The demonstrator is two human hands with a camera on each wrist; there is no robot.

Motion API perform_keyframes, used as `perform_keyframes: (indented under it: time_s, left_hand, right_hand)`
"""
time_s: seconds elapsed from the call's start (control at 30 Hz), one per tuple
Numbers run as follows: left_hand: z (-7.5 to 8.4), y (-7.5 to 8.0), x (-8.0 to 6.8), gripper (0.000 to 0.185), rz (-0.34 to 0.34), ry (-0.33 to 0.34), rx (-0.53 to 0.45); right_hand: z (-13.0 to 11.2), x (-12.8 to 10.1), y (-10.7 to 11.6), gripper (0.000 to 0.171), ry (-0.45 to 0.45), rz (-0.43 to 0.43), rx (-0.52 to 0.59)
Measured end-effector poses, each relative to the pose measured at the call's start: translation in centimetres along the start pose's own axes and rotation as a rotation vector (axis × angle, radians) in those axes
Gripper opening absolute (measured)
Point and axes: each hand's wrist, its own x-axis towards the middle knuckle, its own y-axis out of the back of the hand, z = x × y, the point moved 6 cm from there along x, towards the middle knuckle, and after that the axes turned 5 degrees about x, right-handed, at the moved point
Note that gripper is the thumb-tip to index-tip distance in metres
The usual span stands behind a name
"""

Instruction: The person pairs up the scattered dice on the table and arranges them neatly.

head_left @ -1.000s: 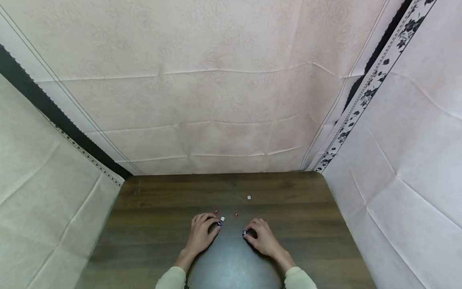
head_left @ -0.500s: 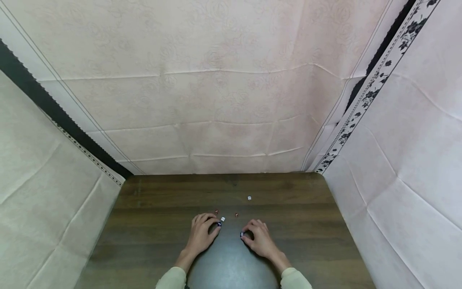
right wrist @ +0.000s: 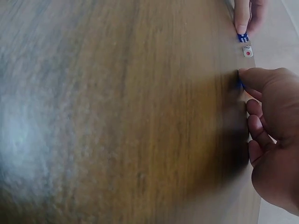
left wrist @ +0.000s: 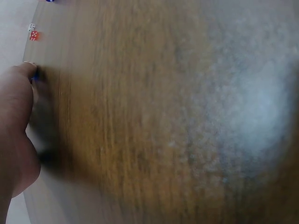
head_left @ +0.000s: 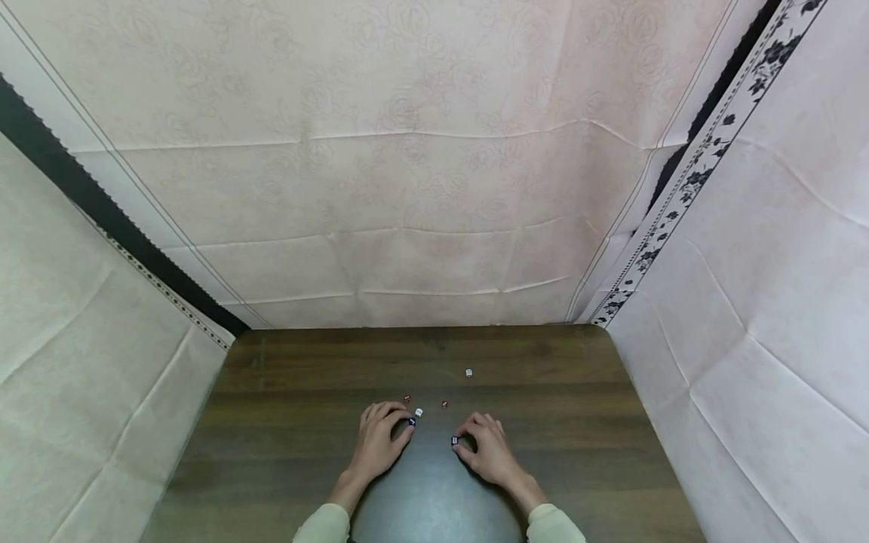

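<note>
Resting low in the frame on the dark wooden table (head_left: 285, 422), the left hand (head_left: 377, 441) pinches a blue die (head_left: 411, 421) at its curled fingertips. A red die (head_left: 406, 397), white die (head_left: 419, 412) and second red die (head_left: 444, 404) lie just above. Further right, the right hand (head_left: 487, 449) pinches another blue die (head_left: 454, 440). A lone white die (head_left: 468, 372) sits higher.
</note>
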Motion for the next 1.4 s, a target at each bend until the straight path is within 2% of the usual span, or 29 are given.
perform_keyframes:
  time_s: [0.17,0.33,0.53,0.8,1.17,1.4]
  left_hand:
    - [0.0,-0.1,0.0,0.017,0.007,0.0,-0.008]
    - [0.5,0.2,-0.4,0.017,0.041,-0.031,-0.003]
    - [2.2,0.1,-1.1,0.017,0.066,-0.089,0.008]
    - [4.7,-0.9,-1.7,0.017,0.065,-0.144,-0.01]
    - [6.0,-2.6,-1.6,0.014,0.025,-0.103,-0.017]
    - [6.2,-3.2,-1.5,0.015,0.053,-0.115,-0.009]
  right_hand:
    - [0.2,0.0,-0.1,0.023,-0.017,-0.01,-0.011]
    - [0.5,0.0,-0.1,0.023,-0.035,-0.021,-0.004]
    - [0.4,-0.1,-0.1,0.023,-0.041,-0.023,0.011]
    - [0.2,-0.2,0.0,0.022,-0.058,-0.045,0.016]
    - [0.6,-0.3,0.1,0.021,-0.085,-0.056,0.023]
    - [0.6,-0.3,-0.2,0.021,-0.073,-0.053,0.019]
